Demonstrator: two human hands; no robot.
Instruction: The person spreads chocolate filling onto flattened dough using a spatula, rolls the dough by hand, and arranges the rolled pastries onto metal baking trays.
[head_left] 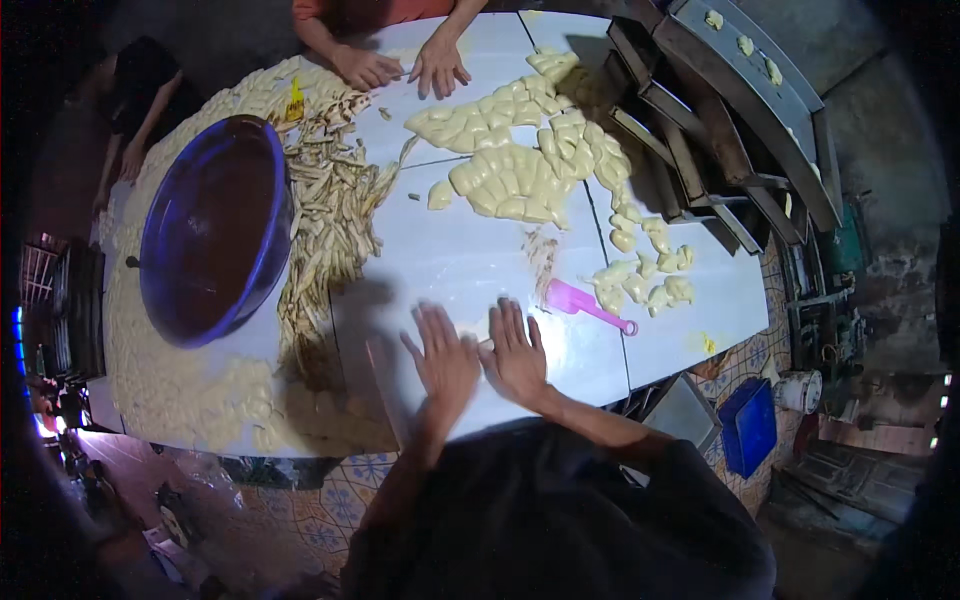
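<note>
White tabletop, glossy under the light, lies beneath both bare hands, which work close to its near edge with the dark-clothed torso right behind. The left hand and the right hand rest palm down, side by side, open and flat with fingers stretched forward, thumbs turned toward each other. A small pale strip of dough shows in the narrow gap between them; the rest of it seems covered, and I cannot tell how firmly the palms press it. Just right of the right hand lies a pink plastic scoop, its handle pointing outward, with brown crumbs beside its blade. Bare white surface stretches from the fingertips forward to a cream-coloured dough slab marked into plump segments, and loose cream dough lumps bound the right side beyond the scoop. On the left, room narrows toward a heap of brownish strips against a big purple-blue basin. Stacked dark metal trays crowd the far right corner, while a co-worker's hands occupy the far edge.
</note>
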